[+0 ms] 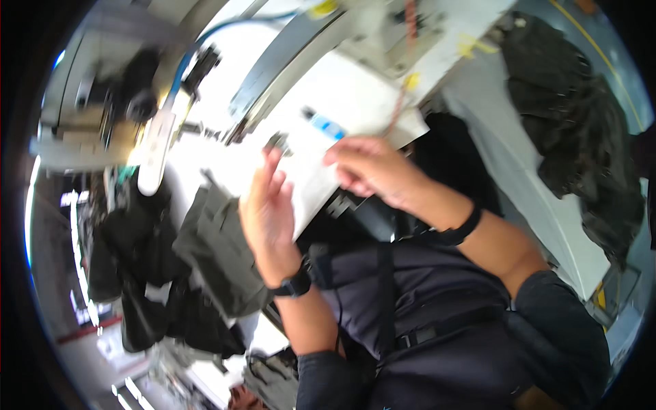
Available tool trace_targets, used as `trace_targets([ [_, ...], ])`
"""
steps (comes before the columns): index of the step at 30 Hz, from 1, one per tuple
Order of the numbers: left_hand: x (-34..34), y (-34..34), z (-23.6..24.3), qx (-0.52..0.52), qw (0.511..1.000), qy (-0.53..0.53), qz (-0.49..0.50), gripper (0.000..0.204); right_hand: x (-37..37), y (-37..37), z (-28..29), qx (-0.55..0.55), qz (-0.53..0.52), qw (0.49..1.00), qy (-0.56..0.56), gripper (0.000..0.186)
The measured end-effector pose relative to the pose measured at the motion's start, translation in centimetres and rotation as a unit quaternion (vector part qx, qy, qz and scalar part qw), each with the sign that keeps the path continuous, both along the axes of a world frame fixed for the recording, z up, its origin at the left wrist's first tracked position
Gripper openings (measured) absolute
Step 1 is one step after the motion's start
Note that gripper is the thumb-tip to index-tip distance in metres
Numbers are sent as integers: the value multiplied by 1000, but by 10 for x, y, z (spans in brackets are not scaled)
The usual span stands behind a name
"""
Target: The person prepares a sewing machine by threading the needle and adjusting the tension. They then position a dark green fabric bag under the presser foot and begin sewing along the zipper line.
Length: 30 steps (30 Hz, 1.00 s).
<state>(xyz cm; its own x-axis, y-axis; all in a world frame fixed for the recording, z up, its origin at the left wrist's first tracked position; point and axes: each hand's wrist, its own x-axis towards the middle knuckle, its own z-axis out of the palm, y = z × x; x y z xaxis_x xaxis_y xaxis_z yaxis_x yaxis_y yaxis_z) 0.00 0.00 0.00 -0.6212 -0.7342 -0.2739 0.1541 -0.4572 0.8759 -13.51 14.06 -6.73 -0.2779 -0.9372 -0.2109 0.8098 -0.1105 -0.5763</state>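
Over the white sewing table [321, 82], my left hand [270, 198] is raised with fingers half bent and a little apart, just below a small dark metal object [279, 142]; I see nothing held in it. My right hand [369, 171] has its fingers curled in a pinch; whatever it may grip is hidden. A small blue tool or holder with a dark tip [326, 125] lies just beyond those fingers. Dark olive fabric pieces [212, 246] lie left of my left hand.
A sewing machine [137, 96] with a blue hose [181, 72] and a long pale lamp stands upper left. More dark fabric [137, 260] is piled at left. A dark garment heap [560, 116] lies at right along a pale board [533, 219]. An orange cord crosses the tabletop.
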Motion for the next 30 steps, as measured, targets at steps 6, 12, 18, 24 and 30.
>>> trace_targets([
  [6,-4,-20,-13,-35,993,-72,-90,47,-6,-2,4,4,-62,997,48,19],
  [12,-3,21,19,32,986,78,-145,22,-15,24,28,-18,-118,983,140,22],
  [18,-2,-2,-18,150,958,157,-185,18,-17,28,24,-8,-122,983,140,21],
  [24,8,0,-30,-26,991,94,-94,30,-14,13,21,3,-107,982,157,20],
  [30,-9,25,-2,-75,997,-19,-18,33,-17,11,10,-38,-132,990,-43,19],
])
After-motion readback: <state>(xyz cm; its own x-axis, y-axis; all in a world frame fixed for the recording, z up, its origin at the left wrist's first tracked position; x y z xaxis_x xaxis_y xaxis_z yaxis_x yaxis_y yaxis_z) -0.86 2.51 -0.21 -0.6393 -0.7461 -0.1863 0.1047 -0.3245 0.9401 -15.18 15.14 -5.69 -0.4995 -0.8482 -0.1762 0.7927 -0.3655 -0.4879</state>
